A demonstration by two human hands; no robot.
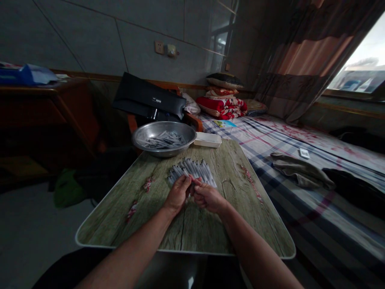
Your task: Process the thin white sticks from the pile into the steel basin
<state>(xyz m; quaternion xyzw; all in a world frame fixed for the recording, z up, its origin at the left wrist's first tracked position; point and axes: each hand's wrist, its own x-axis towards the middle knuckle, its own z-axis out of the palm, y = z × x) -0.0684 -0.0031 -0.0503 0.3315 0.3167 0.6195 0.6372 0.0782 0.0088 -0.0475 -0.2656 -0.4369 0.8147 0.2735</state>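
Over the middle of the small wood-patterned table (207, 228), my left hand (179, 193) and my right hand (208, 196) meet, with fingers closed and fingertips touching. Whatever they pinch is too small and hidden to make out. Just beyond them lies a row of thin clear tubes with dark ends (192, 165), side by side like pen barrels; my hands cover part of it. Behind the row, a wide steel bowl (140, 145) contains many more slim, pale pieces of similar look. Right of the bowl sits a shallow white rectangular box (208, 139).
A bed with a plaid sheet (255, 160) runs along the table's right side, bearing a grey cloth (300, 170) and folded red bedding (221, 105). Behind the bowl, a large black flat object (147, 96) rests on a wooden chair. At left stands a brown desk (72, 104).
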